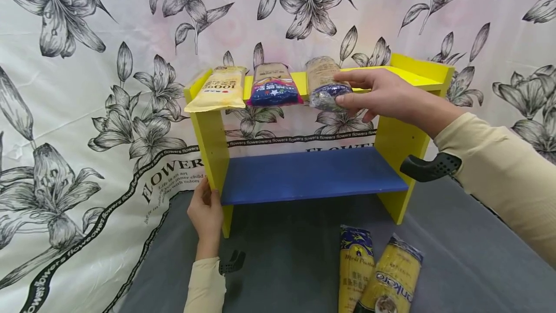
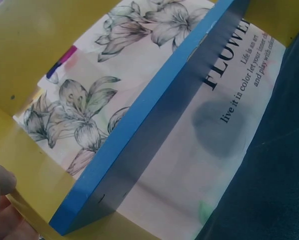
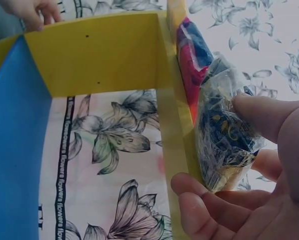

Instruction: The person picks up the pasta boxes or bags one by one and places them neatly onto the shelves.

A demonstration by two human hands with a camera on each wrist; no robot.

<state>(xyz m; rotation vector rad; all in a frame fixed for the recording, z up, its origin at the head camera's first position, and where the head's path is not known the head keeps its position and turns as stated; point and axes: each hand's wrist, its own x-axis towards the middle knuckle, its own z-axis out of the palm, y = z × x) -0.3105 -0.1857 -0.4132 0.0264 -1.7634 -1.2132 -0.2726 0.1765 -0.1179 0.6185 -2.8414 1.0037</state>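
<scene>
On the top board of a yellow shelf unit (image 1: 211, 149), a tan packet with a dark blue, crinkled clear end (image 1: 322, 74) lies with that end jutting over the front edge. My right hand (image 1: 384, 93) holds this packet at its right side, thumb on the wrapper and fingers spread below in the right wrist view. To its left lie a blue and pink packet (image 1: 275, 86) and a pale yellow packet (image 1: 221, 86). Low on the unit's left side panel, my left hand (image 1: 206, 211) grips the panel's edge, thumb toward the front.
A blue shelf board (image 1: 304, 173) spans the unit at mid height. Two yellow pasta packs, one slim (image 1: 354, 264) and one wider (image 1: 393, 274), lie overlapping on the grey cloth (image 1: 278, 255) in front. Flower-printed fabric (image 1: 130, 110) hangs behind.
</scene>
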